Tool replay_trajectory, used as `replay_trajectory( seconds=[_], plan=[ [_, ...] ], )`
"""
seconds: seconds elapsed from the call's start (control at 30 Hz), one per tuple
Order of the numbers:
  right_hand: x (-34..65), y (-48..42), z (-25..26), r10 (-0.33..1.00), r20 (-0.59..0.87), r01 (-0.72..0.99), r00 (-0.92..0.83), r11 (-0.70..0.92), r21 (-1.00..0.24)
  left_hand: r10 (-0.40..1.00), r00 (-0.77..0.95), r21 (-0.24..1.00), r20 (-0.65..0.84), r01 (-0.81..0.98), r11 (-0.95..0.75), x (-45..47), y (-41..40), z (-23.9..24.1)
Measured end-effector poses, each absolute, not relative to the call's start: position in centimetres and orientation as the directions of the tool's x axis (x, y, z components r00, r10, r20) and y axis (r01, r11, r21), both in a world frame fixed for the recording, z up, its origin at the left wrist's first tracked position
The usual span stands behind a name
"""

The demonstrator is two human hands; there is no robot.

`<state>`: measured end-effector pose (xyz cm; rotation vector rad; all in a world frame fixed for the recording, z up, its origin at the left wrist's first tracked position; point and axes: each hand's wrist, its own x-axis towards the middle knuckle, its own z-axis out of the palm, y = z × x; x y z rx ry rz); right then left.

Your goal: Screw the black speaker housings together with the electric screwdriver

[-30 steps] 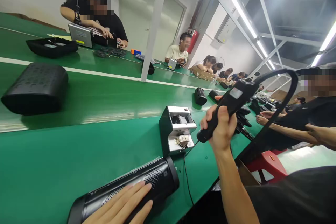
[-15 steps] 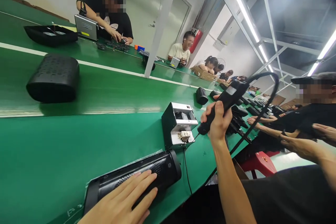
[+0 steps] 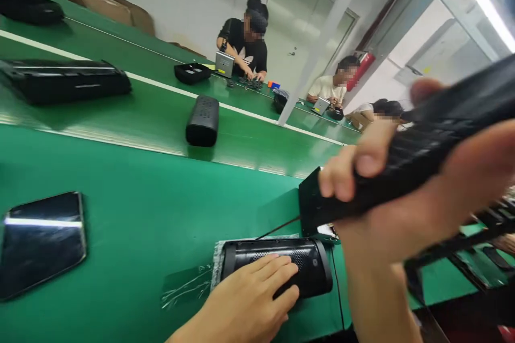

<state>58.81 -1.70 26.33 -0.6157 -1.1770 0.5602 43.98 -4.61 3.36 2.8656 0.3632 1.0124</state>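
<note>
Black cylindrical speaker [image 3: 309, 263], perforated mesh skin, glossy end cap, lying sideways on smooth green bench [image 3: 140, 209] near front edge. Left hand [image 3: 249, 297] flat on top, fingers outstretched. Right hand [image 3: 406, 214] raised, fist tight around ribbed black tool [image 3: 450, 134].

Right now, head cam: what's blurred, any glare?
Head view: the right hand and its black tool are smeared, close to the lens; the left hand on the speaker is sharp; a white streak glares off the black panel; the ceiling tube is blown out.
</note>
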Motion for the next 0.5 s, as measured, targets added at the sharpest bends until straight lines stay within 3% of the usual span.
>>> replay_trajectory(
  seconds=[0.13, 0.5],
  plan=[
    [55.1, 0.7, 23.5, 0.725, 0.671, -0.207, 0.157, 0.688, -0.696, 0.184, 0.730, 0.083, 0.658, 0.173, -0.981, 44.8, -4.0, 2.5],
    [54.3, 1.0, 22.9, 0.717, 0.670, -0.177, 0.193, 0.697, -0.695, 0.147, 0.694, 0.043, 0.704, 0.166, -0.985, 45.5, -3.8, 1.8]
  ],
)
